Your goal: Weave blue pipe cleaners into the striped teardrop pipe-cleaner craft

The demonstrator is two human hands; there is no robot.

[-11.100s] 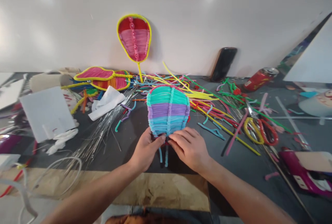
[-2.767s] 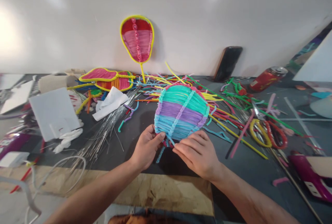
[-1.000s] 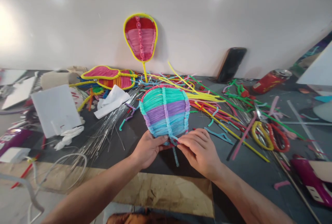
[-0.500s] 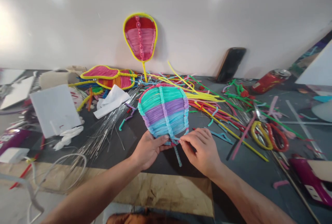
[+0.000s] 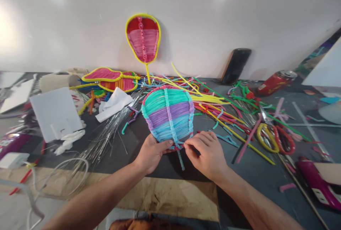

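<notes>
My left hand is closed on the lower left edge of a fan-shaped pipe-cleaner piece, its thumb pressed on the front. Bands of green, purple and light blue fill the piece, with a twisted rib down the middle and a pink rim on top. A light blue stem hangs from its bottom. At the lower right corner, the fingertips of my right hand pinch the end of a thin pipe cleaner; the fingers partly hide it.
A finished pink fan with a yellow rim leans against the wall. Yellow pipe cleaners lie behind the piece. On the right are scissors, a red can, a phone and a purple tool. Wires lie left.
Both hands keep their hold on the piece and have hardly moved. The hanging stem has swung slightly left, and the view has shifted a little.
</notes>
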